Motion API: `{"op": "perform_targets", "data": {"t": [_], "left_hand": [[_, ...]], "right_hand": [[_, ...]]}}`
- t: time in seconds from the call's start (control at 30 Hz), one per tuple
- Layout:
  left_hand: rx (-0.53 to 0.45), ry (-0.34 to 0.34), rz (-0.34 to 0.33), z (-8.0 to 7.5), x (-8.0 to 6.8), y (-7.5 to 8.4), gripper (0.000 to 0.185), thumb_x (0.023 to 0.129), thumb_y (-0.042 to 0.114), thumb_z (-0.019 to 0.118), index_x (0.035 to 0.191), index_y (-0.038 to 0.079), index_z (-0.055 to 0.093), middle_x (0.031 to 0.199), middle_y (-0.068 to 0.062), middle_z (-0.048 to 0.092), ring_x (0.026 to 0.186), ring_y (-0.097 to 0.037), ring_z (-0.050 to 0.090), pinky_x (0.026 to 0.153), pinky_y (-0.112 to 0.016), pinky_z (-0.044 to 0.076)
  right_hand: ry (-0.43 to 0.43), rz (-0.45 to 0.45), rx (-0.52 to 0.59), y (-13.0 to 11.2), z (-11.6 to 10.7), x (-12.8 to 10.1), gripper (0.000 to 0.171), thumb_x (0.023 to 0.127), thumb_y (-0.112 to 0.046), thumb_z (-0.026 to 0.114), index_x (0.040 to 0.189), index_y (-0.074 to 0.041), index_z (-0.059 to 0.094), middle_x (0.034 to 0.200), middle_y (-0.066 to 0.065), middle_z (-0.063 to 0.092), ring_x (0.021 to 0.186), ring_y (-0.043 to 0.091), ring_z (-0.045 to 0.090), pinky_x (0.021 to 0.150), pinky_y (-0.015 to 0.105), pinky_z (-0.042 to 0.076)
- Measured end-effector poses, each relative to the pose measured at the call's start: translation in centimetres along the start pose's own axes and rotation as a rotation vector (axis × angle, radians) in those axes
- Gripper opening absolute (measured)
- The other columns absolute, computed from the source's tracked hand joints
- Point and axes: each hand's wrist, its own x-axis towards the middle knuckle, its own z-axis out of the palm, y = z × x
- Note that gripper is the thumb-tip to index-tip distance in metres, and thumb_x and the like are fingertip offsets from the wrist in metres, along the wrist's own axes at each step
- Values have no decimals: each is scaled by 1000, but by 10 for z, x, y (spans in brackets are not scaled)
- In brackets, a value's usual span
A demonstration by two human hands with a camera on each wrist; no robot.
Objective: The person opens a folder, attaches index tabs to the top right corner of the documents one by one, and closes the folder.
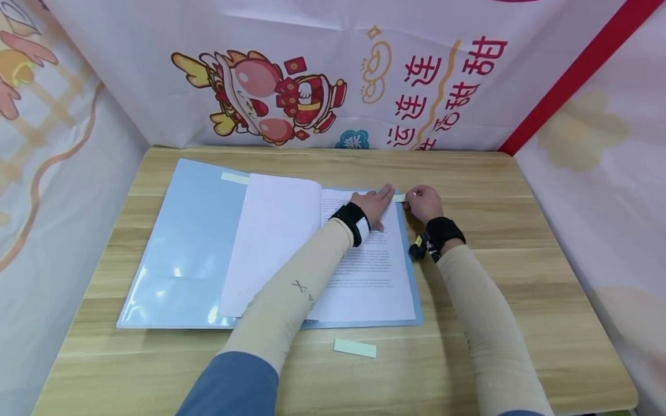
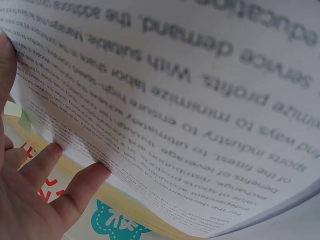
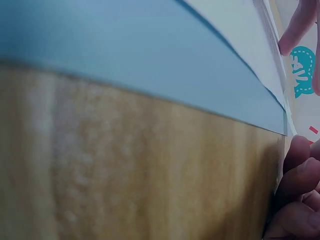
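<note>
An open blue folder (image 1: 182, 242) holds a stack of printed pages (image 1: 364, 300), opened like a book. My left hand (image 1: 372, 207) lies over the upper right part of the printed page, its fingers fairly straight and touching the paper near the top edge. Just beyond the page's top right corner, my right hand (image 1: 424, 202) pinches the outer end of a pale green sticky strip (image 1: 399, 198). The strip's other end lies at the corner, close to the left fingertips. In the right wrist view the strip (image 3: 290, 120) spans from the page corner to the curled fingers (image 3: 299, 150).
A second pale green strip (image 1: 355, 348) lies on the wooden table (image 1: 499, 196) in front of the folder. Another pale strip (image 1: 235, 178) is at the top of the folder's left cover. A printed cloth (image 1: 322, 34) hangs behind the table.
</note>
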Motion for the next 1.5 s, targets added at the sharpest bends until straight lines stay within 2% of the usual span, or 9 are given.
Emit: {"op": "perform_targets", "data": {"t": [0.13, 0.27, 0.47, 0.77, 1.0, 1.2, 1.33, 1.5], "left_hand": [[-8, -22, -8, 7, 11, -2, 100, 96, 50, 66, 165, 15, 2, 171, 2, 0, 151, -23, 30, 108, -50, 44], [4, -47, -18, 10, 20, -3, 97, 96, 52, 66, 165, 18, 6, 171, 5, 2, 151, -22, 29, 108, -50, 44], [14, -59, -16, 13, 26, -2, 91, 96, 54, 64, 165, 20, 15, 171, 6, 9, 152, -21, 27, 108, -52, 42], [15, -49, 0, 14, 26, -4, 86, 97, 54, 63, 163, 17, 24, 170, 1, 18, 152, -23, 27, 110, -55, 41], [9, -37, 11, 13, 25, -5, 81, 96, 53, 65, 160, 15, 33, 167, 0, 26, 150, -23, 30, 110, -56, 40], [18, -26, 13, 10, 19, -4, 79, 96, 54, 64, 159, 15, 35, 167, 0, 29, 150, -23, 31, 111, -54, 41], [33, -18, 11, 6, 13, -4, 79, 97, 55, 63, 160, 16, 35, 166, 1, 29, 150, -22, 32, 111, -52, 40], [25, -32, 14, 7, 15, -5, 81, 97, 55, 63, 160, 16, 33, 167, 1, 28, 150, -22, 30, 112, -53, 39]], "right_hand": [[-2, -1, 0, -1, 0, 0, 23, 99, -18, 53, 101, -1, 67, 78, 3, 67, 66, 15, 57, 63, 25, 44], [-4, -7, 0, -2, -1, -1, 23, 99, -18, 53, 102, 0, 67, 77, 2, 67, 66, 15, 56, 62, 25, 44], [9, 2, -8, -1, 0, 0, 23, 99, -18, 53, 102, -1, 67, 80, 4, 68, 67, 15, 56, 62, 24, 43], [4, 15, -6, -1, 0, 2, 23, 99, -19, 52, 103, -1, 66, 83, 7, 69, 68, 15, 55, 62, 24, 43], [11, -19, -41, 1, 1, 3, 25, 97, -20, 52, 103, 0, 67, 80, 7, 70, 68, 17, 57, 61, 25, 43], [77, -48, -168, 0, 7, 4, 31, 98, -30, 62, 106, -1, 67, 98, 14, 65, 87, 27, 55, 73, 34, 41], [74, -53, -245, -6, 9, 2, 35, 97, -32, 68, 111, -1, 62, 109, 18, 60, 97, 33, 54, 84, 43, 43], [60, -19, -263, -13, 9, 0, 32, 96, -28, 71, 112, -4, 59, 115, 17, 54, 99, 33, 52, 83, 44, 44]]}}
